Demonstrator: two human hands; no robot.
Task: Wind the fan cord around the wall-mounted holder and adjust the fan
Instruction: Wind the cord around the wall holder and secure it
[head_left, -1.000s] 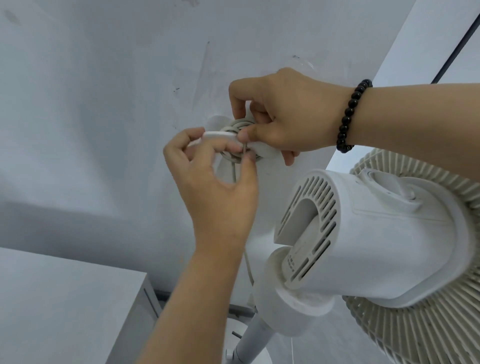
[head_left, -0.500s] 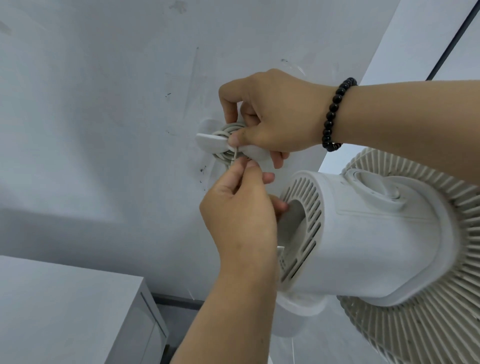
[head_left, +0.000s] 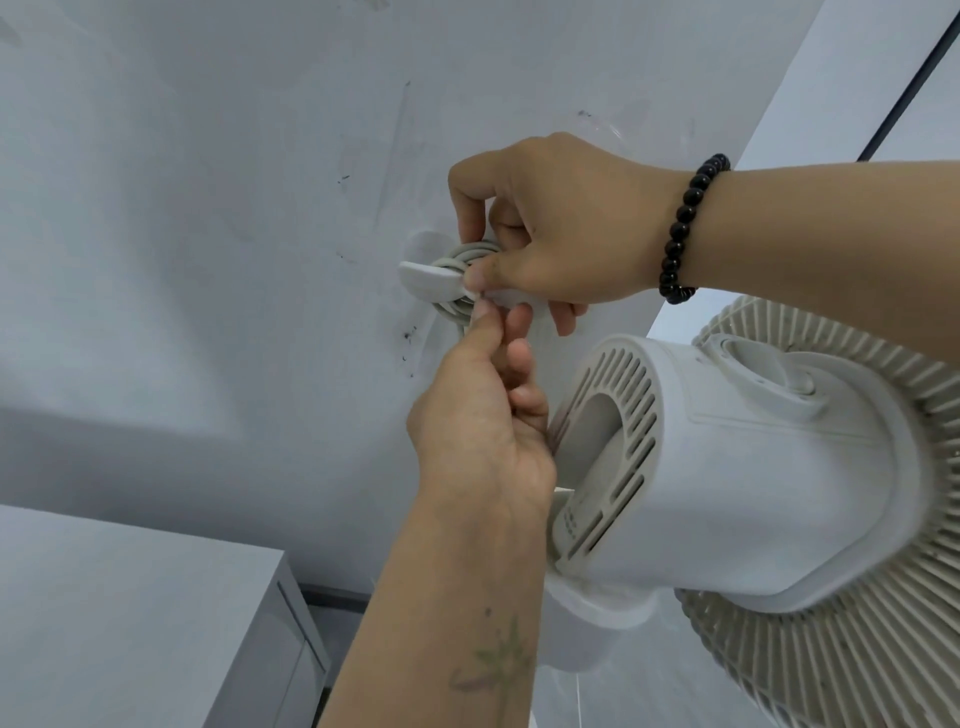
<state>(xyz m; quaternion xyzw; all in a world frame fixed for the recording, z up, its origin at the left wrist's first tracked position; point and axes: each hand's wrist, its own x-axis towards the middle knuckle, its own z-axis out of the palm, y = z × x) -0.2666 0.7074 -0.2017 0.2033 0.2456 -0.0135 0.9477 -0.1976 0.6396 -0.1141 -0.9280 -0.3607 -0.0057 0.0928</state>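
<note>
At the holder (head_left: 431, 275), both hands as before: right hand (head_left: 561, 228) pinching its flange, left hand (head_left: 483, 426) fingers seemingly nipping the cord (head_left: 457, 254).

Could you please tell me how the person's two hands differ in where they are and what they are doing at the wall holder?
The right hand comes in from the right and pinches the white plastic wall-mounted holder from above; the left hand reaches up from below, fingertips pinching the pale grey fan cord under it. The right wrist wears a black bead bracelet; the left forearm is bare but for a faint mark. Both work at the holder, beside the white fan motor housing.
</note>
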